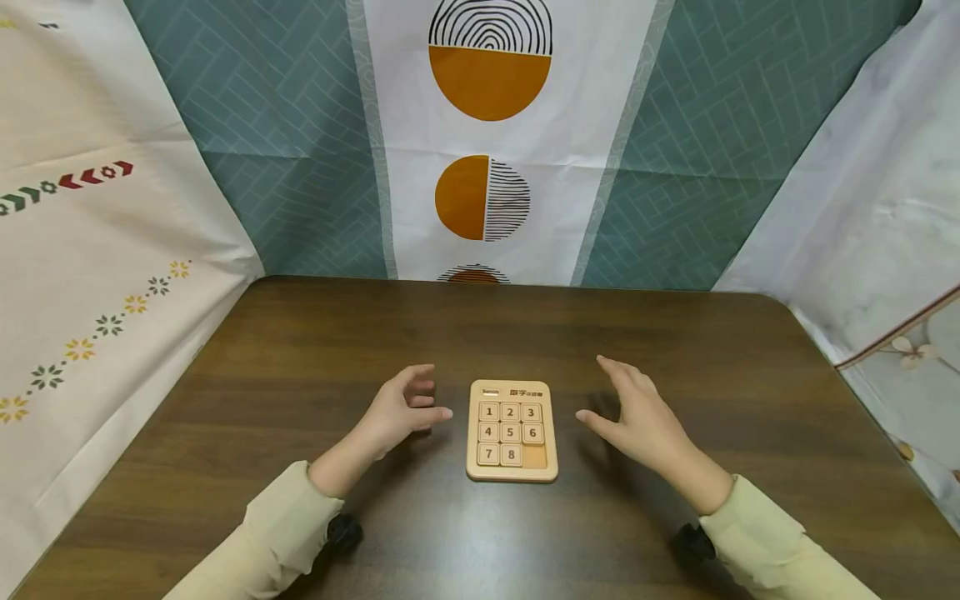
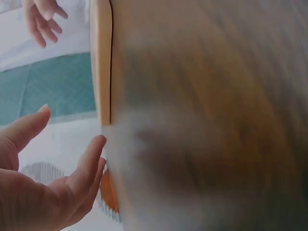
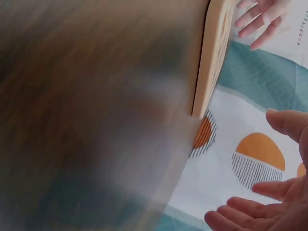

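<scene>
A wooden number sliding puzzle (image 1: 512,473) lies flat on the table between the two hands. Its square tiles read 1 to 8 in order, and the bottom right slot holds no tile. To its left hovers my left hand (image 1: 399,410), fingers loosely bent and thumb towards the puzzle, touching nothing. My right hand (image 1: 637,417) is on the other side, thumb and fingers spread apart, also holding nothing. In the left wrist view the puzzle's edge (image 2: 102,62) shows beyond the left hand (image 2: 57,187). The right wrist view has the puzzle's side (image 3: 210,62) and the right hand (image 3: 274,192).
The dark brown wooden table (image 1: 337,325) has its far edge against a hanging patterned cloth (image 1: 300,208). White cloths hang at the left (image 1: 112,250) and right (image 1: 862,208). Dark bands (image 1: 345,532) sit at both wrists, under the pale sleeves.
</scene>
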Available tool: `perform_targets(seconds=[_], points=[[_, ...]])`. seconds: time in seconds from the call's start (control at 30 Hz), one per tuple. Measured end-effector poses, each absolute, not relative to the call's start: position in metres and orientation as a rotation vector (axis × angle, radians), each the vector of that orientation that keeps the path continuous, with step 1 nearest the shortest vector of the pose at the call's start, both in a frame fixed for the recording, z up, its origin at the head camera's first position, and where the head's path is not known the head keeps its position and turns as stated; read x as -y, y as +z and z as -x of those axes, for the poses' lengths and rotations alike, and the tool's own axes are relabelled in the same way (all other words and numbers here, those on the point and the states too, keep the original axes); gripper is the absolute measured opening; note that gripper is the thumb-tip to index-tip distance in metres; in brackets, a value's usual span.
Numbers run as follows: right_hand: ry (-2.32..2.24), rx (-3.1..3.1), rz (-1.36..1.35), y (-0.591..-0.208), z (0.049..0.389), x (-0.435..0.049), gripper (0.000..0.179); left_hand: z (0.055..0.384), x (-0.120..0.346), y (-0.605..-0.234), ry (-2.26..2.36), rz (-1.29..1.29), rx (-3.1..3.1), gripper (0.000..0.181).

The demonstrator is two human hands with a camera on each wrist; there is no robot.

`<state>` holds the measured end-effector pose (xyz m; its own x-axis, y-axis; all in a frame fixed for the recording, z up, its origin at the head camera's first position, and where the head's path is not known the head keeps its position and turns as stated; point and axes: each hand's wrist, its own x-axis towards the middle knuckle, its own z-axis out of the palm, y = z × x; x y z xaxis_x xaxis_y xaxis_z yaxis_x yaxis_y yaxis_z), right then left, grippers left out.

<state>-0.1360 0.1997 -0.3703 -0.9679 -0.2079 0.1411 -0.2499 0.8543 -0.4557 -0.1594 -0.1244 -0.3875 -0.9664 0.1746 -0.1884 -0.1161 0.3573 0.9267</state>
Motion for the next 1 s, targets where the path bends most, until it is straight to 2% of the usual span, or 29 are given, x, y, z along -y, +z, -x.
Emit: perform_targets(seconds=[0.43, 0.77, 1.0], points=[[0.934, 3.069, -0.176, -0.379, 0.135, -0.169, 0.077, 0.157, 0.097, -0.397, 1.765, -0.001, -2.157, 0.069], [0.751, 3.100, -0.209, -0.385, 0.124, -0.148, 0.078, 0.158, 0.080, -0.401, 1.767, 0.064, -2.152, 0.067], [0.760, 3.178, -0.126, -0.388, 0.124, -0.139, 0.076, 0.159, 0.075, -0.405, 1.760, 0.108, -2.170, 0.069]])
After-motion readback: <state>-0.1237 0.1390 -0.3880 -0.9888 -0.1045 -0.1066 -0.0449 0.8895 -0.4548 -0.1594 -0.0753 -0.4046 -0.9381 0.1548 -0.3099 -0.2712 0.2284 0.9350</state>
